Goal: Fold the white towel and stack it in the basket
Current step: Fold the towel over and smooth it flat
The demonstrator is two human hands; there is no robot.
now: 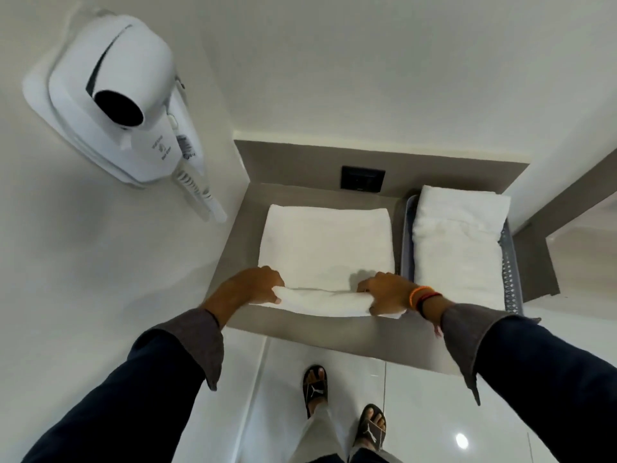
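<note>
A white towel (325, 245) lies flat on the grey counter (334, 339), folded into a rough square. Its near edge is lifted and curled back over itself. My left hand (258, 287) grips the near left corner of that edge. My right hand (384, 294) grips the near right corner. To the right stands a grey perforated basket (509, 272) that holds a folded white towel (457, 242) filling most of it.
A white wall-mounted hair dryer (123, 98) hangs on the left wall. A black socket plate (363, 178) sits on the back splash behind the towel. Walls close the counter in at left and back. My sandalled feet (344, 409) stand on the glossy white floor.
</note>
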